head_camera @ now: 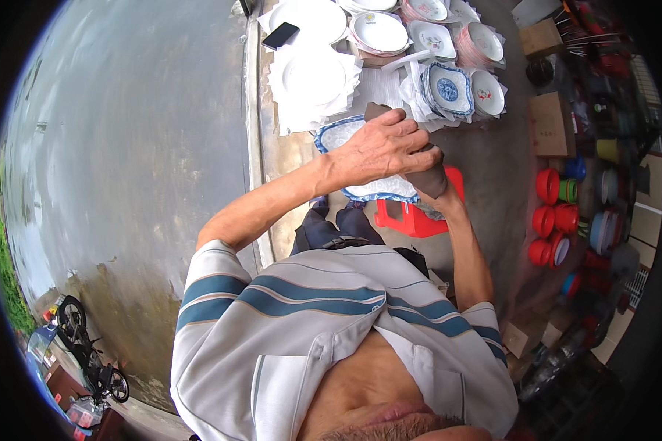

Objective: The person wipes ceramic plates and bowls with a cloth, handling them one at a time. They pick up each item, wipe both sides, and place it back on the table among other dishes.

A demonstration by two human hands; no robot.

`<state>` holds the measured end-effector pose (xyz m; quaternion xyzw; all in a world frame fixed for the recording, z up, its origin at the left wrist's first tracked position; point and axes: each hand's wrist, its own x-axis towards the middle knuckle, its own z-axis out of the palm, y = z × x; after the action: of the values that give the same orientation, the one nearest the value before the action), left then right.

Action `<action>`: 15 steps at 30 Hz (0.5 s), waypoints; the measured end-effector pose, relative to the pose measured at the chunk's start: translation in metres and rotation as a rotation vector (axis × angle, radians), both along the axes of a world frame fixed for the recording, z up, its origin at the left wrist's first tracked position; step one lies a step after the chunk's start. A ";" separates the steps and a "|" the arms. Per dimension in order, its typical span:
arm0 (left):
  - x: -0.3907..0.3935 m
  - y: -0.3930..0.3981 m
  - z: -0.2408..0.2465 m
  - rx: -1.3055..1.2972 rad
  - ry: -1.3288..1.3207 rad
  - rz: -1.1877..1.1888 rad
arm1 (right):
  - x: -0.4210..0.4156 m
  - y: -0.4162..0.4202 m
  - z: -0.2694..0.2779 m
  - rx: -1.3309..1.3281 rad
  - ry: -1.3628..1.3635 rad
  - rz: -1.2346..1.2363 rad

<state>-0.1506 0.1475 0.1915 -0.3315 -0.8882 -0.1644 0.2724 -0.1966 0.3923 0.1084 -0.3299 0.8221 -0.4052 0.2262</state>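
A white rectangular plate [342, 132] with a wavy blue-patterned rim is held up before my body, above a red plastic stool [414, 218]. Across the plate's right side, my left hand [397, 143] grips a brown cloth [427, 179], its back towards me and its fingers bent over the fabric. My right arm reaches up from the right to that same end of the plate. Most of my right hand [444, 199] is hidden behind the cloth; it seems to support the plate's right edge, but its fingers cannot be seen.
Ahead stand stacks of white plates [314, 74] with paper between them, blue-patterned dishes [447, 91] and a phone [280, 36]. Cardboard boxes [551, 124] and red plastic bowls [547, 184] line the right. A raised edge [254, 110] borders wet ground at left; a motorcycle [85, 347] stands lower left.
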 end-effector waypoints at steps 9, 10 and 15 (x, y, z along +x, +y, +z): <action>0.024 -0.082 -0.077 1.069 -0.792 0.601 | 0.008 -0.018 0.067 0.011 0.067 -0.466; 0.036 -0.073 -0.087 1.384 -0.901 0.424 | 0.008 -0.017 0.070 -0.017 0.183 -0.440; 0.070 -0.025 -0.083 2.200 -1.363 -0.131 | -0.013 -0.017 0.087 -0.186 0.792 -0.037</action>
<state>-0.0807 0.1224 0.1082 0.1725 -0.2288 -0.9514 -0.1129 -0.2092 0.3749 0.1957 -0.4646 0.8113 -0.3234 -0.1461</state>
